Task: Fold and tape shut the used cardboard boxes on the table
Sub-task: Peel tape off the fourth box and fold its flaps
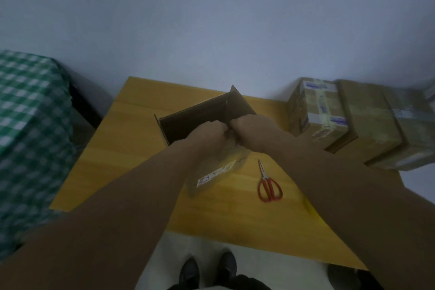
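An open brown cardboard box [195, 116] stands in the middle of the yellow table [131, 148], its dark inside facing me and one flap raised at the far right corner. My left hand [208, 135] and my right hand [253, 129] meet at the box's near rim, both with fingers curled over the near wall. That near wall carries a white label [216, 173] and is blurred. No tape roll is visible in the view.
Red-handled scissors [268, 186] lie on the table right of the box. Taped-up cardboard boxes [320, 110] are stacked at the table's right edge. A green checked cloth [30, 125] covers something on the left. My shoes [207, 268] show below the table's near edge.
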